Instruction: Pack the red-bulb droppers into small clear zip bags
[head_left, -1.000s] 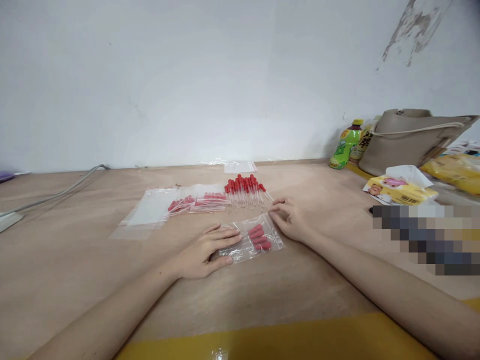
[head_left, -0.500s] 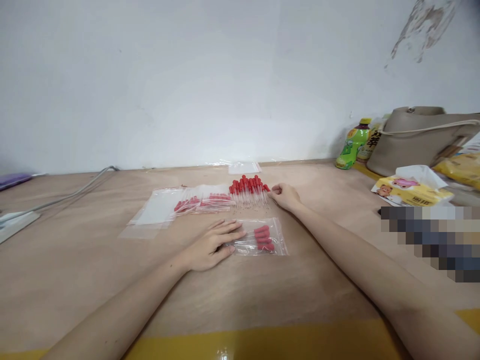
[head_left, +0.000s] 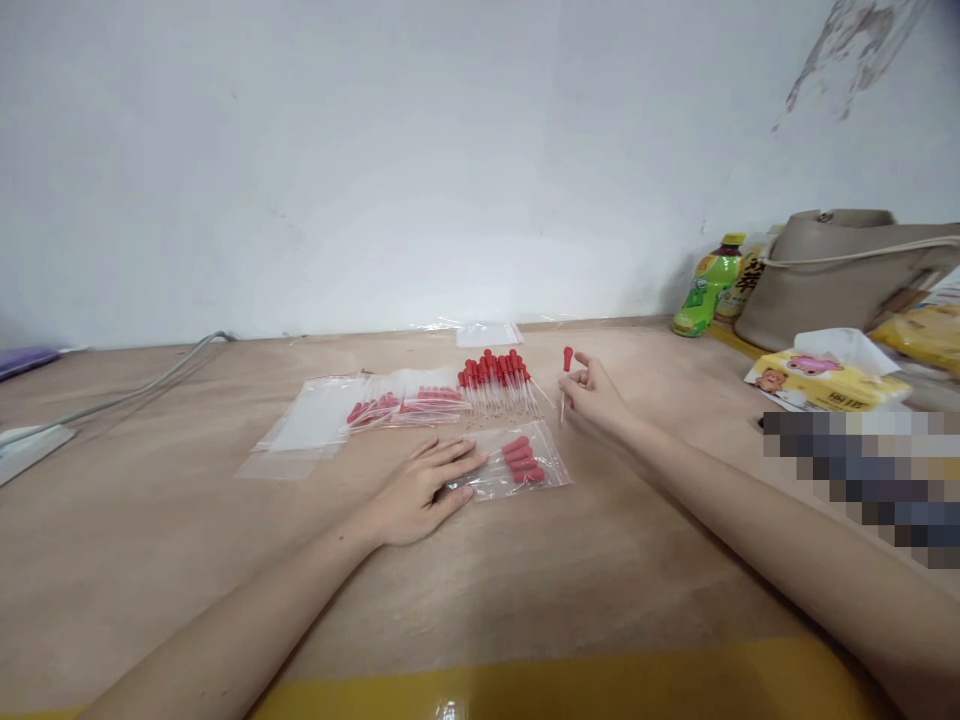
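Observation:
My left hand (head_left: 424,490) lies flat with its fingers spread over the left end of a clear zip bag (head_left: 556,470), in which several droppers with red rubber bulbs (head_left: 521,460) show. In the fingers of my right hand (head_left: 596,398) a single dropper (head_left: 568,358) stands about upright, red bulb on top and clear tube below. Left of that hand is a pile of loose droppers (head_left: 495,370), bulbs toward the wall. Farther left lie filled bags of droppers (head_left: 420,402) on top of one another.
Flat clear bags (head_left: 307,420) lie at the left, with a white packet (head_left: 489,335) by the wall. A grey cable (head_left: 165,378) crosses the left side. At the right stand a green drink bottle (head_left: 709,288), a beige bag (head_left: 832,280) and a tissue pack (head_left: 821,375).
My right hand has moved right, away from the pile, with one dropper now raised upright in it. The bag under my left hand has turned slightly, its right end shifting away from me.

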